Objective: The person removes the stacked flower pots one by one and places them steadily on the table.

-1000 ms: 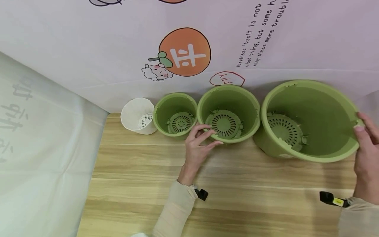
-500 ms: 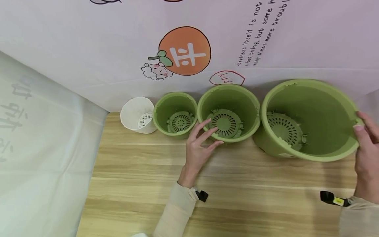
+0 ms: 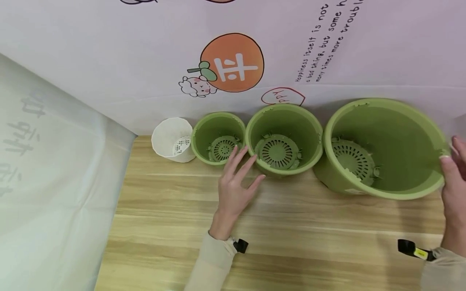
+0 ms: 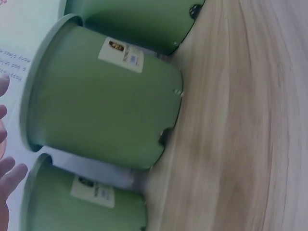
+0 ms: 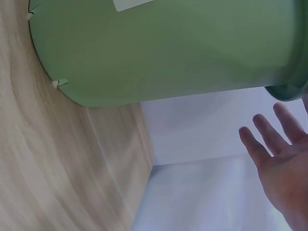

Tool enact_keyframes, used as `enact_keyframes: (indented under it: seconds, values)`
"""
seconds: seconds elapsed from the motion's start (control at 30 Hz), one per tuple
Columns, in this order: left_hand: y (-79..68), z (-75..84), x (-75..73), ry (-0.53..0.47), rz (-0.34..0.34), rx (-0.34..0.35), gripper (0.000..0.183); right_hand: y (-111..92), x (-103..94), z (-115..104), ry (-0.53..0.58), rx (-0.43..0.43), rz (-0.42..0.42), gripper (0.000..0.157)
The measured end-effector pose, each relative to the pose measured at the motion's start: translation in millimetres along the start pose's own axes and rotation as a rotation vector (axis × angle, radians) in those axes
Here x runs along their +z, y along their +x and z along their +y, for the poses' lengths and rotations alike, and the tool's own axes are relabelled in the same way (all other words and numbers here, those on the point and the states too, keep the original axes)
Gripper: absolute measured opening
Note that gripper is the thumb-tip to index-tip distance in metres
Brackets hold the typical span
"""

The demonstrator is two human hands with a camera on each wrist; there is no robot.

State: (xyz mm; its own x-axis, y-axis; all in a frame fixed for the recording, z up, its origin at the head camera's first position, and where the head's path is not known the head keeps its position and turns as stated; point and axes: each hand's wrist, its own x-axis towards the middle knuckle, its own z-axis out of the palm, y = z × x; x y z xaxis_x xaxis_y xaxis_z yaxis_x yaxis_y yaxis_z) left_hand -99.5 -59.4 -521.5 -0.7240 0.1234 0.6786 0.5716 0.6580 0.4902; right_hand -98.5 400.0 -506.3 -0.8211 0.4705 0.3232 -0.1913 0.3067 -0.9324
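A row of pots with slotted bases runs along the wall in the head view: a small white pot (image 3: 164, 137), then a small green pot (image 3: 218, 125), a medium green pot (image 3: 282, 121) and a large green pot (image 3: 397, 149). My left hand (image 3: 233, 192) has spread fingers by the front rims of the small and medium green pots. At the large pot's right rim is my right hand (image 3: 455, 186), its thumb beside the rim. The right wrist view shows the fingers (image 5: 272, 142) of that hand extended, clear of the pot's wall. Neither hand grips anything.
The pots stand on a wood-grain table (image 3: 291, 242) at its back edge. Behind rises a white printed cloth (image 3: 145, 60), and another pale cloth (image 3: 54, 182) hangs at the left. Labels (image 4: 120, 55) face outward on the green pots.
My left hand has drawn away from the medium pot's rim, toward the left. My right hand has loosened and shifted slightly right from the large pot's rim. The pots keep their arrangement.
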Motion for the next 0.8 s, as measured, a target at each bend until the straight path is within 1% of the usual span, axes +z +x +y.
enact_keyframes:
  seconds: [0.07, 0.1, 0.17, 0.23, 0.3, 0.37, 0.43, 0.47, 0.5, 0.57, 0.6, 0.7, 0.8]
  values:
    - [-1.3, -1.6, -6.5, 0.019, 0.003, 0.02, 0.05, 0.5, -1.3, 0.7, -0.065, -0.02, -0.006, 0.038]
    - [-1.6, -2.6, -9.9, 0.028, 0.006, 0.03, 0.049, 0.8, -0.9, -1.1, -0.078, -0.019, -0.011, 0.038]
    - [-2.1, -5.5, -16.9, 0.044, 0.004, 0.037, 0.048, -0.2, -0.8, -5.9, -0.16, -0.027, -0.021, 0.037]
    - [-2.3, -9.1, -24.6, 0.062, 0.001, 0.037, 0.047, -2.1, 0.3, -13.3, -0.218, -0.01, -0.029, 0.038]
    - [-1.8, -13.3, -32.1, 0.08, 0.001, 0.029, 0.047, -5.2, 1.9, -19.9, -0.217, -0.096, -0.05, 0.039]
    - [-1.7, -17.6, -38.3, 0.091, 0.001, 0.017, 0.047, -6.7, 4.2, -24.0, -0.211, -0.213, -0.046, 0.042]
    - [-1.6, -21.7, -42.6, 0.103, 0.009, 0.009, 0.047, -7.2, 7.8, -28.1, -0.231, -0.32, -0.043, 0.049]
    - [-1.7, -23.6, -44.1, 0.109, 0.015, 0.007, 0.048, -7.7, 9.1, -29.3, -0.249, -0.393, -0.045, 0.056]
    - [-1.8, -25.0, -45.5, 0.116, 0.021, 0.005, 0.048, -8.5, 10.6, -31.5, -0.267, -0.428, -0.047, 0.06]
    - [-1.6, -27.2, -47.3, 0.132, 0.025, 0.003, 0.048, -11.4, 13.1, -37.1, -0.3, -0.461, -0.061, 0.066]
    - [-1.7, -28.0, -48.1, 0.141, 0.024, 0.001, 0.049, -13.6, 14.1, -40.4, -0.314, -0.464, -0.078, 0.068]
    - [-2.5, -29.1, -50.8, 0.164, 0.012, -0.005, 0.05, -19.6, 21.8, -51.6, -0.294, -0.525, -0.084, 0.073]
    - [-5.2, -30.7, -53.8, 0.188, -0.01, -0.017, 0.055, -25.6, 31.6, -65.1, -0.281, -0.559, -0.093, 0.077]
